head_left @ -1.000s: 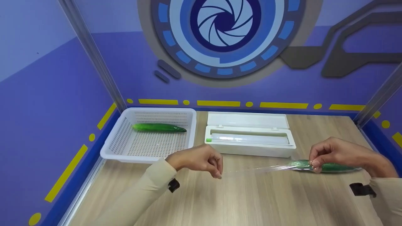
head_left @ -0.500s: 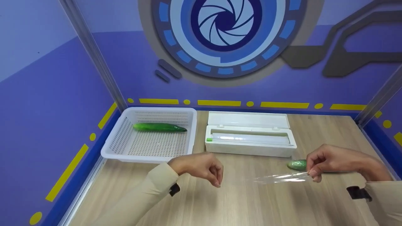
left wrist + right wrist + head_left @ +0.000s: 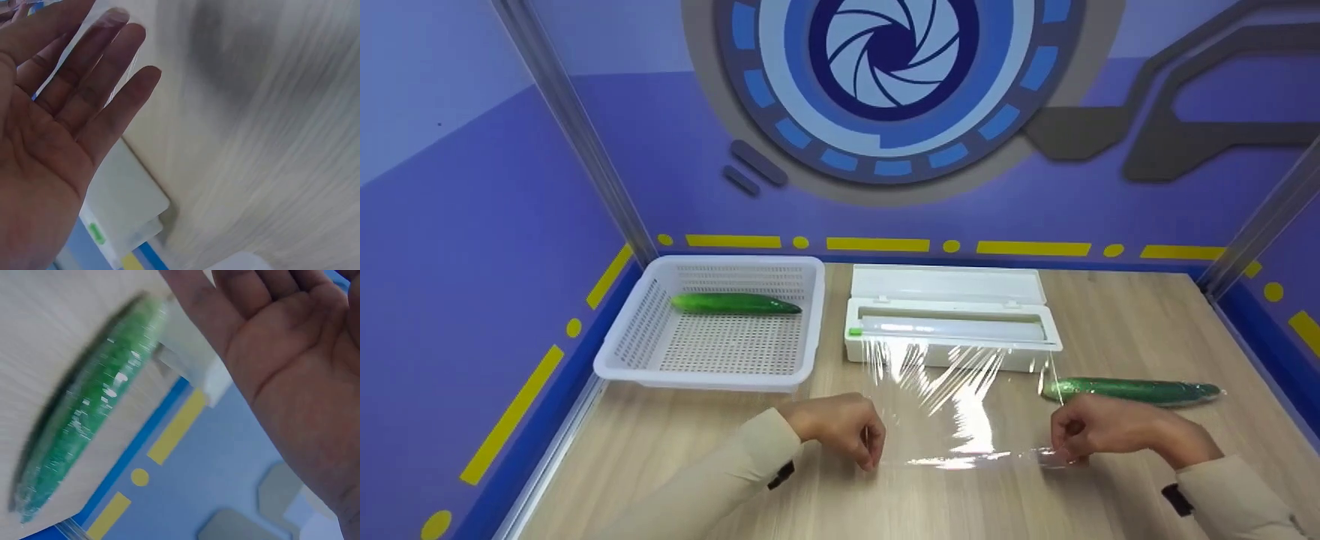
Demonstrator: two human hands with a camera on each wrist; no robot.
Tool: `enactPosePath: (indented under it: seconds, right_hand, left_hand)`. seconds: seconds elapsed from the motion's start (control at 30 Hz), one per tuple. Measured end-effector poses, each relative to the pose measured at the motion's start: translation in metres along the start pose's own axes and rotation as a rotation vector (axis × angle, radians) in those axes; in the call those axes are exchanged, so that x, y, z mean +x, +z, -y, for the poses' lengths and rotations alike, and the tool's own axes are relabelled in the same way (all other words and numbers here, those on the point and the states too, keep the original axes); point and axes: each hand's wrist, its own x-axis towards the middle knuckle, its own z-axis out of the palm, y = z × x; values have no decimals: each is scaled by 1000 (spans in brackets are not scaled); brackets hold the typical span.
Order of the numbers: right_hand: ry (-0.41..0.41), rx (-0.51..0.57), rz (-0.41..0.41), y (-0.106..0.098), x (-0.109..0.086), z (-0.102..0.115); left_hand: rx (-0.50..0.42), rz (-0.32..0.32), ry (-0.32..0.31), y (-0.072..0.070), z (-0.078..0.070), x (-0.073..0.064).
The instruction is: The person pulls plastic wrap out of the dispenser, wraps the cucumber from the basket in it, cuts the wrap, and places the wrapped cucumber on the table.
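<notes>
A clear sheet of cling film (image 3: 971, 412) stretches toward the front from a white dispenser box (image 3: 945, 286) with its lid up. Inside the box lies the film roll (image 3: 952, 328). My left hand (image 3: 840, 427) pinches the sheet's near left corner, and my right hand (image 3: 1125, 429) pinches the near right corner. Just behind the right hand, apart from it, a film-wrapped cucumber (image 3: 1144, 391) lies on the table; its glossy wrapping (image 3: 95, 402) shows up close in the right wrist view. In the left wrist view, film covers a fingertip of the left hand (image 3: 62, 118).
A white perforated basket (image 3: 697, 379) stands at the back left with a second cucumber (image 3: 735, 303) inside. A green slider (image 3: 855, 331) sits at the box's left end. Printed wall panels (image 3: 885, 217) border the wooden table (image 3: 922, 510) behind and at both sides.
Both hands have come nearer the front edge, the right also moving left off the wrapped cucumber. The film, earlier a narrow strip, now appears as a broad sheet between hands and box.
</notes>
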Motion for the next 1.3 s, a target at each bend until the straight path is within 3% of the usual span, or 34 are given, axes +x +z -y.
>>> enactPosePath:
  seconds: [0.13,0.3,0.5,0.73,0.9,1.1,1.3]
  right_hand:
    - [-3,-57,-54,14,5,-8]
    - [-103,-89,-110,27,10,-19]
    - [-98,-179,-146,41,14,-27]
    - [-153,-225,-221,52,16,-32]
    - [-205,-270,-301,58,14,-38]
    - [-131,-246,-329,62,10,-42]
    - [-35,-237,-309,61,8,-38]
  left_hand:
    - [38,-4,-20,7,4,2]
    - [52,-33,-28,12,9,0]
    - [98,-61,2,21,15,2]
    - [30,-122,-71,31,17,1]
    - [48,-151,-78,34,18,-1]
    - [30,-127,-60,34,17,-5]
    - [-63,-112,-47,35,17,-9]
